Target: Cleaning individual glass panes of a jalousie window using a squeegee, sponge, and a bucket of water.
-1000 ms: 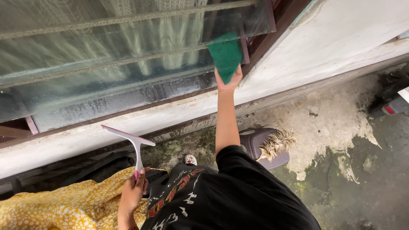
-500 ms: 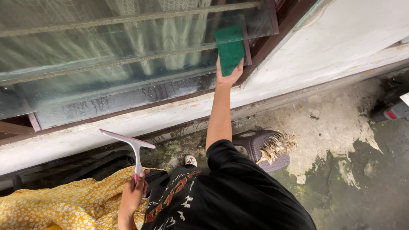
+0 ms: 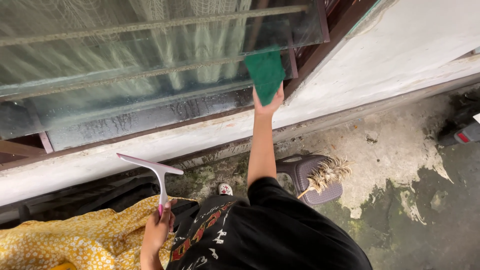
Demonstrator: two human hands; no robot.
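The right hand (image 3: pixel 268 101) is stretched up with its fingers pressed flat against a green scouring pad (image 3: pixel 265 72), holding it to the window glass (image 3: pixel 150 65) near the pane's lower right corner; over the last second the pad has slid a little way up the glass from where it sat lower against the frame, so the wiping stroke appears to be travelling upward across this wet corner. The left hand (image 3: pixel 159 225) hangs low, closed around the handle of a pink-and-white squeegee (image 3: pixel 154 172), whose blade points up and to the left, well apart from the glass and not in use. Streaks and droplets show on the lower strip of the pane. Below the window runs a white ledge (image 3: pixel 125 150). On the ground stands a small grey plastic stool (image 3: pixel 312 182) with a feather duster (image 3: pixel 325 172) lying across it, and yellow flowered cloth (image 3: pixel 75 240) lies at lower left.
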